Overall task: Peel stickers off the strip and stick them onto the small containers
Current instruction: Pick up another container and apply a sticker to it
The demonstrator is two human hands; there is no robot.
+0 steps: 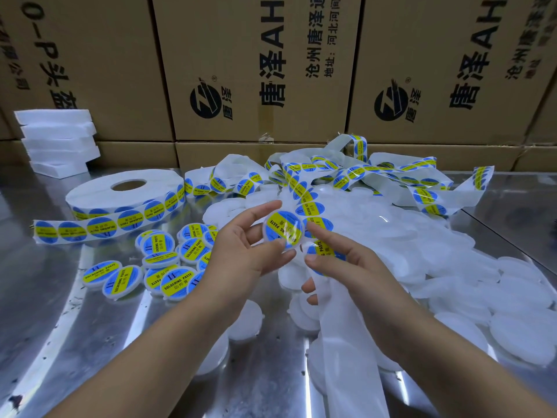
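Head view: "SOLDERING PASTE" stickers point(102, 227)

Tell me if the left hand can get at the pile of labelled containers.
Probably yes: the pile lies just beside the left hand with nothing between, though that hand holds a container.

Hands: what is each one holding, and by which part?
The left hand holds a labelled small container by its rim, between thumb and fingers. The right hand pinches the sticker strip on a sticker.
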